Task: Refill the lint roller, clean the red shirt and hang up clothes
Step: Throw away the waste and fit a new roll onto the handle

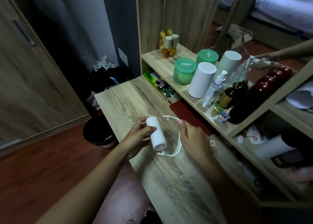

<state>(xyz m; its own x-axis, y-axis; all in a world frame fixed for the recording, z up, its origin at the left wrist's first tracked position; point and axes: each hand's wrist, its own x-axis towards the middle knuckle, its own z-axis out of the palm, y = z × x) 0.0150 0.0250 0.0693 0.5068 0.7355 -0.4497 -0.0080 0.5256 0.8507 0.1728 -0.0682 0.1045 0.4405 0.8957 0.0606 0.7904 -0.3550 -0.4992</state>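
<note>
The left hand [137, 137] gripped the refill roll [155, 134], the right hand [193, 139] beside it pinched the lint roller frame [171, 118], seemingly unjoined; shirt-cleaning and hanging apparently remained.

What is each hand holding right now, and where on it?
Left hand grips the white roll around its far end; right hand pinches the white roller frame near its top prong.

The right hand [194, 139] half hides the roller frame [171, 155].

White refill roll [156, 135], tilted, white curved roller frame [179, 146] just beside
</note>
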